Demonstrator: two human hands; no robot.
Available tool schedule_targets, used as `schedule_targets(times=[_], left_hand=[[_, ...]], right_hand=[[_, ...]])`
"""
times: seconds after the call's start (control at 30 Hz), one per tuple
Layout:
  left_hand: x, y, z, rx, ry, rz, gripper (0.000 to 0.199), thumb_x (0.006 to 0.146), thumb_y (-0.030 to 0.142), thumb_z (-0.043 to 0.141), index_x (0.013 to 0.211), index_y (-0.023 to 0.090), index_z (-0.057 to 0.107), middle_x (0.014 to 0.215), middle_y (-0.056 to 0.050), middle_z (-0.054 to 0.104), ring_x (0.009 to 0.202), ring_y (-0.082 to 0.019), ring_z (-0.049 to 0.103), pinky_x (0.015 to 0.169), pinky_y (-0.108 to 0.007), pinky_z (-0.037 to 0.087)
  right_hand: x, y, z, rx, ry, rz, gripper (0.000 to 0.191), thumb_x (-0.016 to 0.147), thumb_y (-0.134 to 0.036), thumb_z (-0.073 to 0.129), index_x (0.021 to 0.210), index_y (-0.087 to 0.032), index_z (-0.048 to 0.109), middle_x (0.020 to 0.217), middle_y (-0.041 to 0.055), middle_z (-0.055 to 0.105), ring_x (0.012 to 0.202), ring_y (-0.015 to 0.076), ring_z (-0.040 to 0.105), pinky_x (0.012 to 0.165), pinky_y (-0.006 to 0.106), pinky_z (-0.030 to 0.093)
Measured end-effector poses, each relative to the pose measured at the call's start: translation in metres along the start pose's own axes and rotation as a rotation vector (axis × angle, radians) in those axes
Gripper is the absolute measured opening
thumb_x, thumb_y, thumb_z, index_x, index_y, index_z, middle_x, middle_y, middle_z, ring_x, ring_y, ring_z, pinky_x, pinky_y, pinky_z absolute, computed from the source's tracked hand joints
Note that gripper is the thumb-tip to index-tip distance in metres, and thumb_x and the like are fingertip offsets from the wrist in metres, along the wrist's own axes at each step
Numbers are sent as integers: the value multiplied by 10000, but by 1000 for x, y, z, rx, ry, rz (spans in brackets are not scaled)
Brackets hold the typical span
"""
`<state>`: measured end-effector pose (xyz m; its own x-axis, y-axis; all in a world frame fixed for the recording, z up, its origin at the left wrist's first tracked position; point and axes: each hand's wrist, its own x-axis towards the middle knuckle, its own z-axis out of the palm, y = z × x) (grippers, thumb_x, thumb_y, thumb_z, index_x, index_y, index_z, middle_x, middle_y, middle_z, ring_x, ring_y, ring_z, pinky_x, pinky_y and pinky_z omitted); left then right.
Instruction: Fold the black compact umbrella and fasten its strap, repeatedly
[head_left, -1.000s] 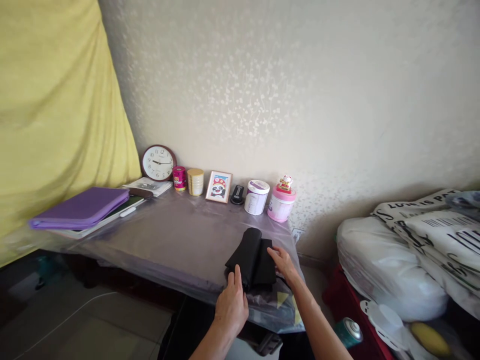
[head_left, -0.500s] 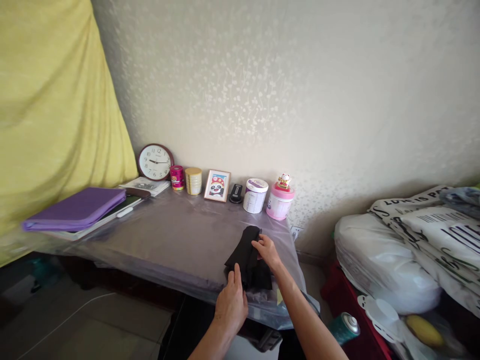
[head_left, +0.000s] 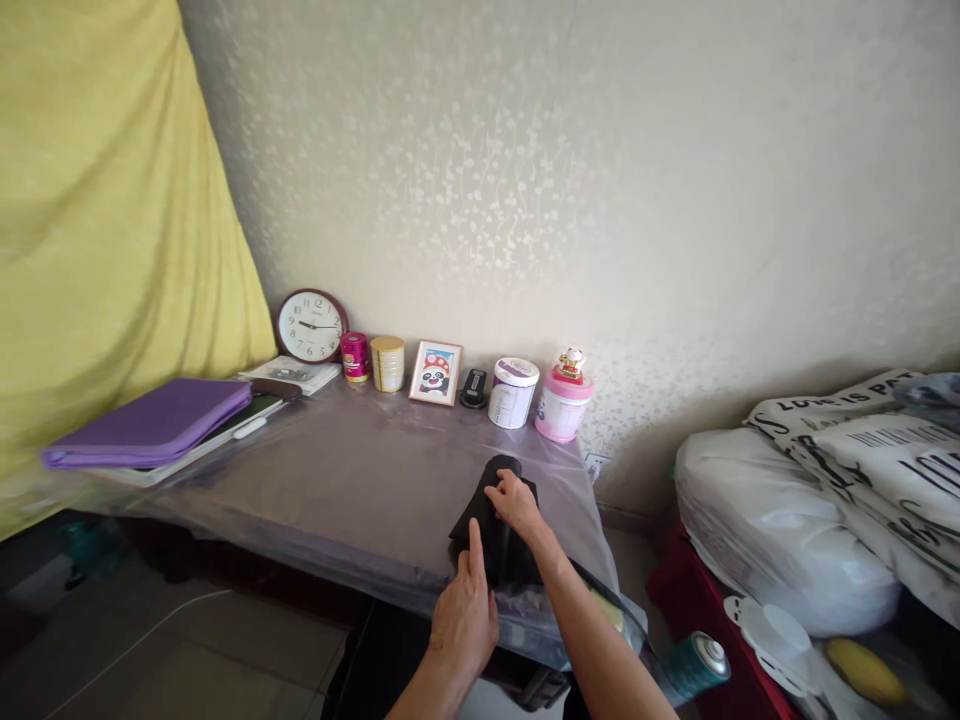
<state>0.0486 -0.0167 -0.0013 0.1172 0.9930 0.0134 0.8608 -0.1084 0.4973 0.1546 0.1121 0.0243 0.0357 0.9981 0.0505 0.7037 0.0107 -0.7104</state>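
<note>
Head view: black folded item (head_left: 487, 545) lies on the plastic-covered table (head_left: 360, 470), at the near edge toward the right end, in front of the white tub (head_left: 513, 395) and the pink tub (head_left: 563, 408); looks soft, probably fabric. Left hand (head_left: 462, 612) at its near left side, index finger pointing forward along it, other fingers loosely together, thumb apart, no pinch seen. Right hand (head_left: 517, 503) on top toward the far end, fingers curled in; can't tell if it pinches a layer or only presses. For clean handling: left hand does best as a light anchor, fingers flat, so the layers don't creep; right hand should take just the top layer, lay it down evenly and smooth outward. Tugging could skew the edges or drag the slick-looking cover along. Near edge sits close to the table's rim, so pressure is better kept inward, away from the drop
</note>
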Motion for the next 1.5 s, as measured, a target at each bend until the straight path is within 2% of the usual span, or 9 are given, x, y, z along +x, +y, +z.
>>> schedule_targets(times=[0.17,0.33,0.53,0.73,1.0,1.17,1.27,1.4,1.5], left_hand=[[-2,2,-6,72,-37,34,777,791,91,384,1382,318,-68,1138,-84,456,769,-139,604,618,-219,399],[-1,1,-4,61,-52,9,693,792,101,377,1401,224,69,1215,-130,419,834,-164,602,665,-232,426],[0,-2,3,27,-19,21,704,784,87,375,1402,167,45,1272,-151,399,912,-174,586,727,-232,436],[2,-2,8,65,-34,18,697,748,52,380,1391,100,116,1274,-189,399,916,-196,588,730,-256,454],[3,0,2,30,-65,5,699,740,50,393,1387,99,133,1246,-182,414,895,-190,591,717,-253,445],[2,-23,4,-346,17,41,656,780,209,433,1367,148,146,1288,-141,391,1024,-169,540,823,-242,417],[1,-40,5,-545,101,-25,464,777,340,450,1179,116,393,1119,-119,530,1034,-188,516,883,-288,388],[-3,-48,-2,-909,-331,-128,427,729,580,470,859,179,536,736,-15,607,680,-164,578,685,-294,444],[-5,-45,-4,-1161,-668,-164,493,695,641,476,788,166,567,701,-22,611,589,-137,570,621,-277,447]], right_hand=[[-4,-13,0,-97,-7,-73,250,752,-170,506,984,-170,599,588,-15,610,660,137,600,661,227,407],[-14,-8,-6,34,-78,-160,243,806,-255,433,987,-192,583,600,-35,608,539,107,564,577,210,423],[-28,25,1,4,397,-125,359,835,-349,361,1048,-137,557,1038,117,605,981,210,553,875,330,408],[-26,11,28,-256,292,15,614,835,-380,369,1324,-11,316,1370,258,308,1246,329,334,951,430,335],[-23,-17,34,-345,212,183,688,762,-298,447,1379,-87,229,1448,220,147,1290,359,223,901,503,352],[-20,-13,39,-363,224,179,685,754,-269,452,1378,-88,236,1453,207,141,1293,358,212,892,495,370],[-20,-11,41,-347,236,177,685,753,-269,456,1378,-90,241,1453,204,148,1293,358,213,885,494,378],[-21,-12,40,-326,237,168,695,747,-252,461,1380,-75,234,1452,211,150,1295,363,215,879,484,389],[-22,-12,40,-329,269,157,731,746,-247,466,1388,-41,186,1437,220,200,1288,362,240,906,452,381]])
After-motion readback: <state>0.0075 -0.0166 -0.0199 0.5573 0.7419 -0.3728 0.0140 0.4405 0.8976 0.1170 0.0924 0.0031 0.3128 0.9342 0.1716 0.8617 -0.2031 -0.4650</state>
